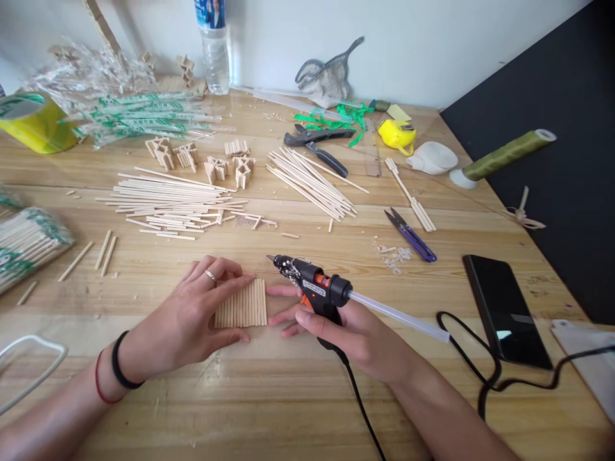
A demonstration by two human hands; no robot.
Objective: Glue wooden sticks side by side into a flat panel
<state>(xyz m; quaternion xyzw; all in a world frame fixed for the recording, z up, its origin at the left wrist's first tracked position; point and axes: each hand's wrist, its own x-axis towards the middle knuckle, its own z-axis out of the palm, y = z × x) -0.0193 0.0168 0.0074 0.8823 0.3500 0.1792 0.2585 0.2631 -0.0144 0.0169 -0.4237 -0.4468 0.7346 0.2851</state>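
Short wooden sticks lie side by side as a flat panel on the table in front of me. My left hand is closed over the panel's left part, fingers along its far edge and thumb at its near edge. In my right hand is a black hot glue gun, its nozzle pointing left above the table. A clear glue stick sticks out of the gun's back. Some right fingers reach out beside the panel's right edge.
Loose sticks lie behind the panel, with several small stick bundles beyond. Black cutters, purple snips, a phone and a black cable are to the right. A water bottle stands by the wall.
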